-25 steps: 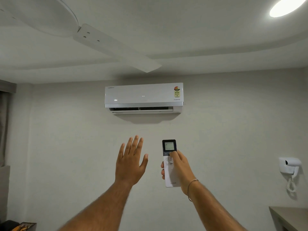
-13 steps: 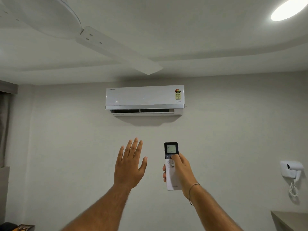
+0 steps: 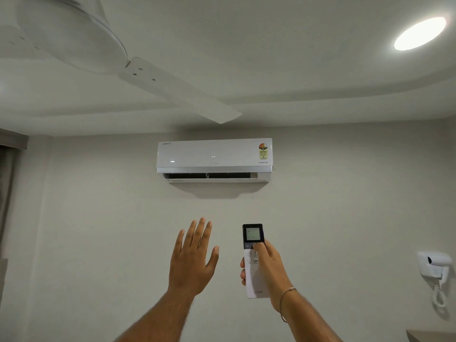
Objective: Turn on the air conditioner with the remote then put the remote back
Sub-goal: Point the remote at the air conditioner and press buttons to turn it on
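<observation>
Head view: slim white plastic remote [image 3: 254, 262] is gripped mid-body by right hand [image 3: 270, 270], thumb on buttons.
Light, rigid, probably smooth, it is aimed at white wall-mounted air conditioner [image 3: 214, 155]; left hand [image 3: 192, 257] is held open, empty.

This is looking like a hotel room or a similar guest bedroom. A white split air conditioner [image 3: 214, 156] is hanging high on a plain pale wall [image 3: 345, 193], and a white ceiling fan [image 3: 74, 38] is sitting under a stepped ceiling with a round light [image 3: 419, 33] shining in it. A wall-mounted hair dryer [image 3: 435, 265] with a coiled cord is hanging at the right, above the corner of a counter [image 3: 431, 335]. A curtain [image 3: 6, 193] is showing at the left edge.
</observation>
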{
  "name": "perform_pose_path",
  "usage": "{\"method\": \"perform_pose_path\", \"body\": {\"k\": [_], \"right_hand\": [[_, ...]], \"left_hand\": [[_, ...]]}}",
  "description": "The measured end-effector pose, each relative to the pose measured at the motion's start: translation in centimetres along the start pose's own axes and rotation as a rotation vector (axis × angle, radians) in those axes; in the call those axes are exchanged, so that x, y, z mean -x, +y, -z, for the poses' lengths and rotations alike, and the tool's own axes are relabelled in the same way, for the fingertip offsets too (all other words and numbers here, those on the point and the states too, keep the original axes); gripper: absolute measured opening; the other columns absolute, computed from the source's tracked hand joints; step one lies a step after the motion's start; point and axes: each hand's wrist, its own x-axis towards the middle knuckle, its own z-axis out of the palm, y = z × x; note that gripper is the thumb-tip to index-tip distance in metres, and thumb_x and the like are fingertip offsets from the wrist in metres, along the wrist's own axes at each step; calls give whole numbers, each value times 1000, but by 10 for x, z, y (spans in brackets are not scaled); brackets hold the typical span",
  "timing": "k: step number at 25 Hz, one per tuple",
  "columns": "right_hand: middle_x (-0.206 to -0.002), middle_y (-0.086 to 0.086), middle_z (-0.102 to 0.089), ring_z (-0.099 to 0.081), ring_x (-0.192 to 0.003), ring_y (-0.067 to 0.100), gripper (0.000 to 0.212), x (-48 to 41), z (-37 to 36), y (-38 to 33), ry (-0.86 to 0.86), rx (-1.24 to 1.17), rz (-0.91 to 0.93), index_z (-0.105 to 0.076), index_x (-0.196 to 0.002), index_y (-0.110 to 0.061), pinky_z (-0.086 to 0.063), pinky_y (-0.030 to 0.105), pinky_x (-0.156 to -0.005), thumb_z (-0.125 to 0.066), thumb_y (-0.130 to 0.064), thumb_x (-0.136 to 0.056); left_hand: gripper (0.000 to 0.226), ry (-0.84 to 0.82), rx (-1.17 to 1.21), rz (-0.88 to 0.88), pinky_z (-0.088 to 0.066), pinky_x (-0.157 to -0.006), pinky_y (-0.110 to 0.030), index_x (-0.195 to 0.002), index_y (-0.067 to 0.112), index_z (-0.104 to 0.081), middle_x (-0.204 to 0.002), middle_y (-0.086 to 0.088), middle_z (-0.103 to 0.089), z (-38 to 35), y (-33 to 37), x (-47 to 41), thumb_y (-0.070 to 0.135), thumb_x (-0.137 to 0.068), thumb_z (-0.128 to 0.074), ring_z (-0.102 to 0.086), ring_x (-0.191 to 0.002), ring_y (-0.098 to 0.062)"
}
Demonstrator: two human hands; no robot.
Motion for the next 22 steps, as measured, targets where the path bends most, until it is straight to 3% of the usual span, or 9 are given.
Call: {"method": "perform_pose_path", "body": {"k": [18,22], "right_hand": [[-81,17,-77,-70,-57,30,23,-1,4,1,9,-2,-14,-66,-118,-15,-63,37,-57,-48,-30,-114],[-78,20,-74,-68,-54,31,36,0,4,-2,-19,-79,-107,-66,-98,-6,-60,34,-53,-46,-34,-107]], "left_hand": [[70,-5,13,2,-13,-131,-49,-167,24,-18,-176,1,-16,-3,5,-4,57,-105,-23,-11,-163,-20],[71,-3,20,2,-18,-131,-53,-167,24,-19,-175,0,-17,-4,6,-4,58,-104,-21,-11,-162,-21]]}}
